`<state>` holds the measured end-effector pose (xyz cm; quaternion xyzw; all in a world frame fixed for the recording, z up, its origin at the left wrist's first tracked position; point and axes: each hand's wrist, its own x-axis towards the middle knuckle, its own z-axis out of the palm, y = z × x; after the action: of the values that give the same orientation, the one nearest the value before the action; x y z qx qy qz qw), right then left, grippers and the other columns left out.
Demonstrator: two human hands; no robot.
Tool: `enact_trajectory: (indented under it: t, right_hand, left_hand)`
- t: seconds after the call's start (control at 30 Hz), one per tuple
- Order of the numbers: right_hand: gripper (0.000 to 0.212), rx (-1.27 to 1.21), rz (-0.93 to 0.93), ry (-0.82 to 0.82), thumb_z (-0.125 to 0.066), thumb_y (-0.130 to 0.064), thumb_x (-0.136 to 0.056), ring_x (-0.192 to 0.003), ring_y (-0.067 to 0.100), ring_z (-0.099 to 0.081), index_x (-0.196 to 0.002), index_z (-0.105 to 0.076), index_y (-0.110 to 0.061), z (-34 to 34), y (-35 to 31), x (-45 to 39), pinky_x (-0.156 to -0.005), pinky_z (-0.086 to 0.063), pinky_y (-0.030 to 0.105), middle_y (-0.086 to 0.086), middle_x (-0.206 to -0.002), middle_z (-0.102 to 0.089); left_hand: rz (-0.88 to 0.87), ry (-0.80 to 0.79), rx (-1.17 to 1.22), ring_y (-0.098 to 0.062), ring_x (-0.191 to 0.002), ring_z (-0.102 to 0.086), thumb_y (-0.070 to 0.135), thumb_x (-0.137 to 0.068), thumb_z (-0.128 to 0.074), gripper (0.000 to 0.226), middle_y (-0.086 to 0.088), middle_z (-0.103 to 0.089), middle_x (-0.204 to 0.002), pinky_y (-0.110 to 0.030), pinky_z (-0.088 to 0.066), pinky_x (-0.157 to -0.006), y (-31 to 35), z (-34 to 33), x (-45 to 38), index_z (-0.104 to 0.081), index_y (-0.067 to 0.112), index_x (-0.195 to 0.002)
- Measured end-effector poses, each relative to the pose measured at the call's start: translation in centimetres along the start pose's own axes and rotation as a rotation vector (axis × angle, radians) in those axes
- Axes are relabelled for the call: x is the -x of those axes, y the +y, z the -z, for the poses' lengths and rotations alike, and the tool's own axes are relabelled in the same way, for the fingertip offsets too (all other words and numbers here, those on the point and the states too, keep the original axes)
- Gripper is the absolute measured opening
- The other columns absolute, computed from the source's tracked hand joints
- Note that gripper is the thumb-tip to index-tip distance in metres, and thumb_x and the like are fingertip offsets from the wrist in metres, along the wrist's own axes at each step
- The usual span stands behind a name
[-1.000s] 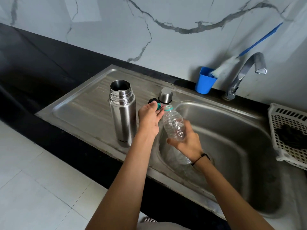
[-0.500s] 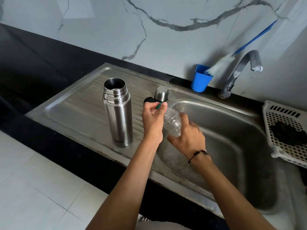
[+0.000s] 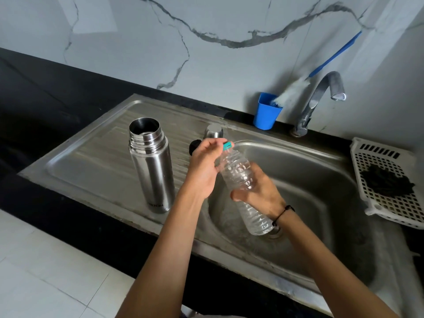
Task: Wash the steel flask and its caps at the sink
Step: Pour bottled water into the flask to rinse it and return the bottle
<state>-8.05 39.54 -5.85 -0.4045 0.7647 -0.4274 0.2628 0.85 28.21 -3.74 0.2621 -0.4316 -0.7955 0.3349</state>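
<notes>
Your right hand (image 3: 259,191) grips a clear plastic bottle (image 3: 243,180) tilted over the sink basin (image 3: 321,180), while your left hand (image 3: 204,168) pinches its teal cap (image 3: 227,146). The open steel flask (image 3: 150,164) stands upright on the drainboard just left of your left hand, with the steel cap (image 3: 213,131) and black cap (image 3: 194,145) just beyond its fingers.

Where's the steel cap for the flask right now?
In the head view the steel cap stands on the sink's drainboard, right of the open flask and just behind the left hand, with the black cap beside it.
</notes>
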Motion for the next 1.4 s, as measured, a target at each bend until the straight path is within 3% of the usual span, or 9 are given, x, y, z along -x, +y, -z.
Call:
enact_trajectory:
  t: [0.1, 0.23, 0.43, 0.63, 0.73, 0.83, 0.93, 1.1, 1.4]
  right_hand:
    - [0.07, 0.377, 0.069, 0.128, -0.075, -0.03, -0.067, -0.073, 0.023, -0.058, -0.124, -0.036, -0.021, -0.4, 0.3, 0.1, -0.062, -0.046, 0.031, -0.001, -0.081, -0.06]
    - [0.071, 0.489, 0.114, 0.17, -0.073, -0.034, -0.067, -0.069, 0.024, -0.054, -0.124, -0.033, -0.022, -0.7, 0.7, 0.3, -0.06, -0.037, 0.028, 0.001, -0.078, -0.056]
    - [0.099, -0.096, -0.022, -0.199, -0.079, -0.025, -0.052, -0.114, 0.018, -0.051, -0.139, -0.035, -0.014, 1.3, 1.6, -0.8, -0.091, -0.048, 0.031, 0.001, -0.125, -0.055]
    - [0.084, -0.265, 0.01, -0.37, -0.08, -0.03, -0.054, -0.086, 0.007, -0.057, -0.128, -0.042, -0.026, 2.3, 2.2, -1.4, -0.083, -0.043, 0.033, -0.01, -0.095, -0.058]
    - [0.057, -0.319, 0.047, -0.257, -0.073, -0.027, -0.071, -0.081, 0.009, -0.063, -0.119, -0.042, -0.019, 2.7, 1.0, -2.5, -0.074, -0.05, 0.023, -0.001, -0.097, -0.06]
    - [0.033, -0.35, 0.011, -0.066, -0.061, -0.017, -0.089, -0.088, 0.016, -0.062, -0.114, -0.04, -0.021, 3.7, -0.3, -5.5, -0.078, -0.055, 0.032, 0.004, -0.104, -0.059]
    - [0.041, -0.198, 0.035, 0.158, -0.065, -0.033, -0.086, -0.101, 0.019, -0.06, -0.117, -0.04, -0.023, 5.0, -1.2, -10.3, -0.089, -0.051, 0.04, -0.001, -0.111, -0.059]
    - [0.061, 0.053, 0.082, 0.397, -0.073, -0.035, -0.078, -0.098, 0.019, -0.056, -0.124, -0.042, -0.009, 6.6, -4.0, -19.0, -0.077, -0.041, 0.024, 0.006, -0.113, -0.06]
    - [0.065, 0.321, 0.008, 0.351, -0.073, -0.029, -0.077, -0.109, 0.035, -0.053, -0.123, -0.037, -0.001, 6.2, -3.5, -31.2, -0.081, -0.043, 0.037, 0.017, -0.121, -0.055]
  left_hand:
    - [-0.11, 0.218, -0.333, -0.01, -0.074, -0.056, 0.023, -0.089, -0.064, 0.011, 0.001, -0.06, -0.081, -0.026, -0.046, -0.075, -0.5, -0.9, -0.2, -0.057, 0.02, -0.081]
    - [-0.171, 0.371, -0.367, -0.008, -0.065, -0.055, 0.011, -0.088, -0.064, 0.014, 0.002, -0.061, -0.071, -0.02, -0.045, -0.067, -0.6, -1.3, -0.4, -0.06, 0.018, -0.076]
    - [-0.099, 0.181, -0.185, -0.016, -0.073, -0.06, 0.001, -0.091, -0.058, 0.016, -0.003, -0.063, -0.073, -0.024, -0.054, -0.076, -0.1, -1.1, 0.0, -0.064, 0.011, -0.079]
    - [-0.129, 0.031, -0.127, -0.017, -0.087, -0.063, 0.002, -0.09, -0.057, 0.009, -0.004, -0.066, -0.085, -0.035, -0.05, -0.095, -0.1, -1.2, -0.4, -0.066, 0.007, -0.089]
    - [-0.161, 0.023, -0.217, -0.014, -0.098, -0.06, 0.013, -0.095, -0.053, 0.011, 0.0, -0.065, -0.099, -0.028, -0.049, -0.094, 0.2, -1.9, -2.1, -0.064, 0.014, -0.098]
    - [-0.198, 0.171, -0.347, -0.009, -0.1, -0.06, 0.025, -0.097, -0.051, 0.016, 0.002, -0.065, -0.106, -0.019, -0.047, -0.085, 1.0, -2.7, -4.8, -0.063, 0.018, -0.105]
    - [-0.21, 0.252, -0.422, -0.006, -0.095, -0.058, 0.016, -0.097, -0.052, 0.013, 0.003, -0.063, -0.105, -0.009, -0.041, -0.074, 2.1, -3.7, -7.6, -0.063, 0.018, -0.103]
    - [-0.23, 0.318, -0.471, -0.011, -0.089, -0.059, 0.003, -0.09, -0.051, 0.02, 0.005, -0.063, -0.092, -0.014, -0.042, -0.07, 2.8, -4.9, -11.7, -0.062, 0.02, -0.091]
    - [-0.154, 0.342, -0.615, -0.015, -0.085, -0.06, 0.006, -0.091, -0.05, 0.018, -0.002, -0.067, -0.096, -0.026, -0.046, -0.073, 0.9, -4.4, -17.2, -0.063, 0.018, -0.095]
